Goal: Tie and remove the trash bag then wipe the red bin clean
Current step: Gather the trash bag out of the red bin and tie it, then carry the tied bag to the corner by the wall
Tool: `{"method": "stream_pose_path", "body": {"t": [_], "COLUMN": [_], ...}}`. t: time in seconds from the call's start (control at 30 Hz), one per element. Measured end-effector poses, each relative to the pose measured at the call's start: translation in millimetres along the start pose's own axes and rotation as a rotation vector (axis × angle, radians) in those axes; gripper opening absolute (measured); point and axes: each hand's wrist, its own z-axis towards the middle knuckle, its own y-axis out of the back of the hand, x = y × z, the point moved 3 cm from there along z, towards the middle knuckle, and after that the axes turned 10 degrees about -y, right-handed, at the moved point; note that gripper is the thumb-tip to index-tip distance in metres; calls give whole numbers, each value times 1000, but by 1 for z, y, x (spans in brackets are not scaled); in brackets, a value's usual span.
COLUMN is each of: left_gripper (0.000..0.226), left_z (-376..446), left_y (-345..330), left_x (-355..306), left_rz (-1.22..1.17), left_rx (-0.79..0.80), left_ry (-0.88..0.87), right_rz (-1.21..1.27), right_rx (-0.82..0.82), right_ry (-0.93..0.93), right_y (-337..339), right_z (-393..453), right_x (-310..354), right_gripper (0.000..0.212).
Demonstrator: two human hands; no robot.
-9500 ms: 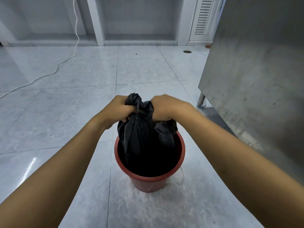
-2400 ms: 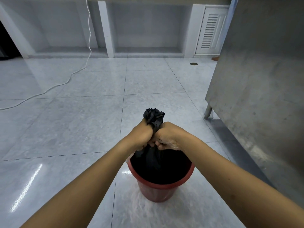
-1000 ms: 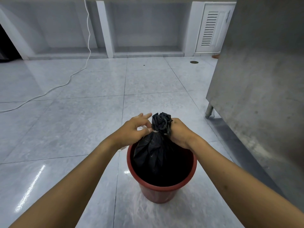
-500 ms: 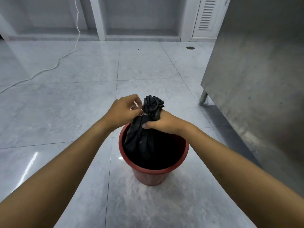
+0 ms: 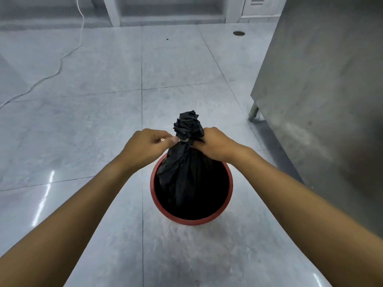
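Both hands meet at the neck of the bag (image 5: 186, 175): right hand (image 5: 213, 145) grips it, left hand (image 5: 148, 145) pinches a pale tie against it. Its body sits inside the red bin (image 5: 191, 220) on the floor (image 5: 93, 83), near a steel cabinet (image 5: 323, 83).

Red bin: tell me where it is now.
In the head view, the red bin stands on the tiled floor at lower centre, between both forearms, left of the steel cabinet.
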Motion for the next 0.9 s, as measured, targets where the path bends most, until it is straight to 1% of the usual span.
{"method": "stream_pose_path", "body": {"t": [0.07,0.1,0.13,0.2,0.3,0.37,0.47,0.53,0.63,0.77,0.9], "left_gripper": [44,47,45,34,38,34,29,32,36,40,41], "left_z": [4,7,12,24,44,53,61,63,63,61,56], "left_y": [15,24,35,60,108,140,190,221,274,339,404], "left_x": [-16,-26,-37,-53,-83,-104,-141,-164,-204,-259,-305], "left_rz": [252,350,388,367,280,263,362,408,390,382,443], "left_rx": [130,197,237,237,224,231,284,316,333,312,251], "left_ry": [-7,-4,13,47,65,61,25,-5,19,47,72], "right_rz": [41,65,86,109,71,-19,-187,-246,-273,-315,-324], "right_rx": [46,71,95,136,174,178,174,156,152,165,142], "right_ry": [-40,-57,-74,-103,-135,-125,-84,-58,-26,11,61], "right_y": [19,31,43,70,122,157,210,244,298,365,420], "right_z": [-1,-3,-5,-8,-15,-18,-28,-34,-45,-56,-65], "right_x": [20,32,43,63,92,111,143,163,203,260,316], "right_gripper": [28,28,28,30,32,33,27,25,28,30,29]}}
